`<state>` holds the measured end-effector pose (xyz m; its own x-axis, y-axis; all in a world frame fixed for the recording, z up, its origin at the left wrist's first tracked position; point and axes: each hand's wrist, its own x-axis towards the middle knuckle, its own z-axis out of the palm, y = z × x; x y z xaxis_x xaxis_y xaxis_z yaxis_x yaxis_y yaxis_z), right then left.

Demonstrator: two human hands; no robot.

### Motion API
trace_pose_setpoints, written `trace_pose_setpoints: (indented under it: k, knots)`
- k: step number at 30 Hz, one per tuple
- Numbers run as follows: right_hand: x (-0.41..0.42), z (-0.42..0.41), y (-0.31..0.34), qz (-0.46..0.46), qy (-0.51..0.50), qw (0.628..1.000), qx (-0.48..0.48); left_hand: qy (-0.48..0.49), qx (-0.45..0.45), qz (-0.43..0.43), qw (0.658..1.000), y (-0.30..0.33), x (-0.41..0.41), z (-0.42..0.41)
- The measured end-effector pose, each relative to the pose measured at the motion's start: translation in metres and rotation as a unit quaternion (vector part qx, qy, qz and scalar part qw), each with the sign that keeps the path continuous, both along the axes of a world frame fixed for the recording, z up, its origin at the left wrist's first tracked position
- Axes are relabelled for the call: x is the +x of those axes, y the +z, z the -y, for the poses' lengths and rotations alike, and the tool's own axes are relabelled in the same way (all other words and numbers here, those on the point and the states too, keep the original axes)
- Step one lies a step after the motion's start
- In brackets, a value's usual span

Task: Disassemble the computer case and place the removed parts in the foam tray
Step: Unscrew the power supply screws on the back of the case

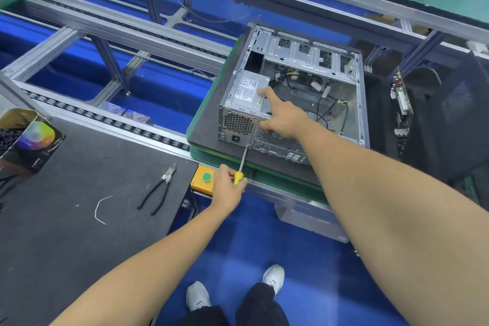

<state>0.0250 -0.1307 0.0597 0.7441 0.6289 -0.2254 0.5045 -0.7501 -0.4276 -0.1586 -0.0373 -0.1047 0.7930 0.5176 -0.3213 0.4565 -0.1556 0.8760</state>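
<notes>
Right hand (284, 116) hides part of the power supply (247, 91).

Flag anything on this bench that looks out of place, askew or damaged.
Only one stray item: a bent white wire scrap lies loose on the dark grey mat, left of the black-handled pliers. The open grey metal computer case sits squarely and shows no damage.
</notes>
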Motion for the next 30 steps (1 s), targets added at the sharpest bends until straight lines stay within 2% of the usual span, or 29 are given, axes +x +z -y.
trace_pose_setpoints:
  k: [3,6,10,14,19,22,30]
  knots:
    - [0.0,0.0,0.0,-0.003,-0.007,1.0,0.007,0.039,-0.02,0.016,0.999,-0.006,-0.009,-0.001]
    - [0.001,-0.001,-0.002,-0.003,-0.009,1.0,0.007,0.033,-0.042,0.022,0.998,-0.008,-0.017,-0.003]
    - [0.002,-0.001,-0.004,0.002,-0.015,1.0,0.004,0.069,-0.207,0.015,0.976,0.003,-0.013,-0.003]
    - [0.002,-0.002,-0.005,0.001,-0.017,1.0,0.006,0.06,-0.286,0.005,0.956,0.008,-0.009,-0.01]
    - [0.001,-0.002,-0.004,0.002,-0.022,1.0,0.006,0.065,-0.21,-0.006,0.975,0.0,-0.011,-0.017]
    - [0.0,-0.003,-0.002,-0.004,-0.027,1.0,0.008,0.08,-0.227,0.005,0.97,-0.005,-0.01,-0.02]
    - [0.0,-0.004,-0.001,-0.01,-0.03,0.999,0.005,0.025,-0.25,-0.043,0.967,-0.003,-0.01,-0.014]
